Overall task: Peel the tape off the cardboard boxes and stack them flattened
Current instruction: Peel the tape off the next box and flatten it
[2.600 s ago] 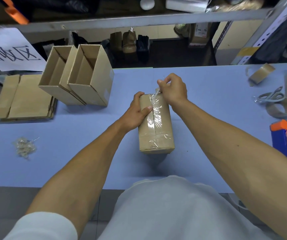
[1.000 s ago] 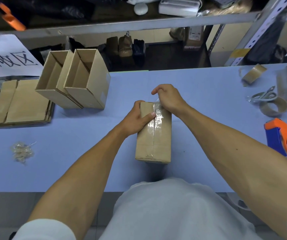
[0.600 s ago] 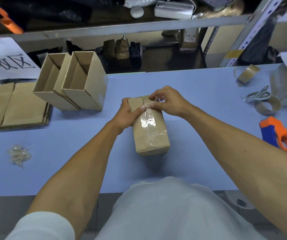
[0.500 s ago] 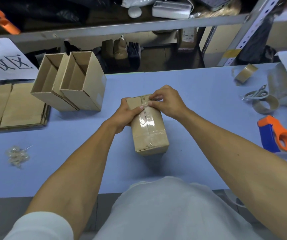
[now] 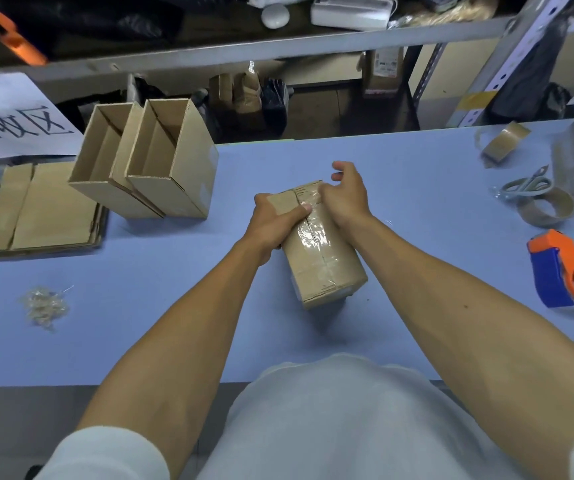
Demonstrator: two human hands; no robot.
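Two hands on the sealed brown cardboard box at frame centre: left hand clamps its far end, right hand loosely curled, grip unclear; light, stiff box, slick clear tape, so start at the tape's far edge.

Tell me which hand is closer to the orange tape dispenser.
Right. The right hand works at the taped box's far end, on the side toward the tape dispenser; the left hand grips the box's opposite side, farther away.

Orange-and-blue tape dispenser sits on the blue table. Scissors and two brown tape rolls lie beyond the dispenser. White sign hangs far left of it.
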